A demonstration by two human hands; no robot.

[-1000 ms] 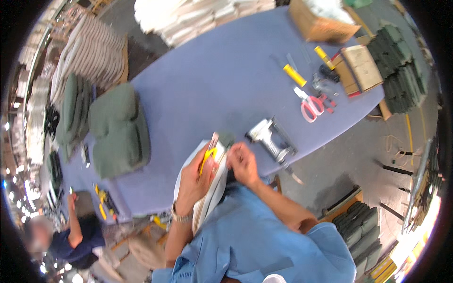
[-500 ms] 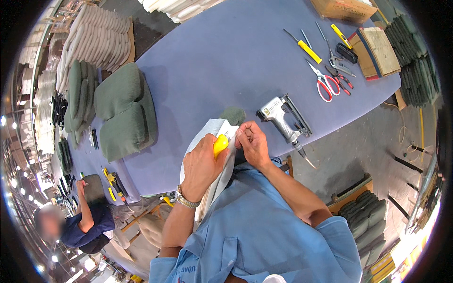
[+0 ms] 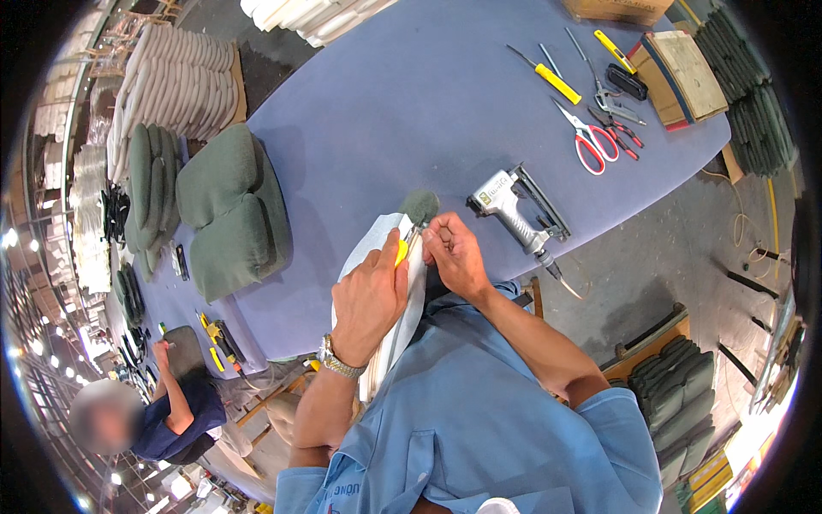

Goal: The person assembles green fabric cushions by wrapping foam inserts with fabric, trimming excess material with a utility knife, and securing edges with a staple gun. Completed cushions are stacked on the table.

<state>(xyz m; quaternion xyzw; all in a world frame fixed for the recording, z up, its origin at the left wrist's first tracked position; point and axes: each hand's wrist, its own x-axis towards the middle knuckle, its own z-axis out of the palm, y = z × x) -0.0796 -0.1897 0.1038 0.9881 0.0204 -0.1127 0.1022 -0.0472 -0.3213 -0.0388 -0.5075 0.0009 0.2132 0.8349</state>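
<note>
A seat piece [image 3: 366, 248] with light grey covering and a dark green end [image 3: 419, 206] lies tilted at the table's near edge, against my body. My left hand [image 3: 370, 287] is closed round a yellow-handled tool [image 3: 402, 252], pressed down over the piece; the tool's working end is hidden. Beside it, my right hand [image 3: 455, 257] pinches at the upper edge of the piece. What lies between its fingertips is too small to make out. To the right of my right hand, a silver staple gun [image 3: 505, 206] rests on the blue-grey table [image 3: 360, 128] with its air hose attached.
Red-handled scissors [image 3: 585, 141], pliers [image 3: 618, 133], a yellow-handled tool [image 3: 556, 83], a yellow cutter [image 3: 615, 51] and a box [image 3: 681, 81] lie at the far right. Green cushions [image 3: 231, 210] stand at the left. A person [image 3: 175, 411] works at the lower left.
My left hand has tipped over further, hiding more of the yellow handle. My right hand has shifted slightly. The white flap between the hands shows less, and the view has turned a little.
</note>
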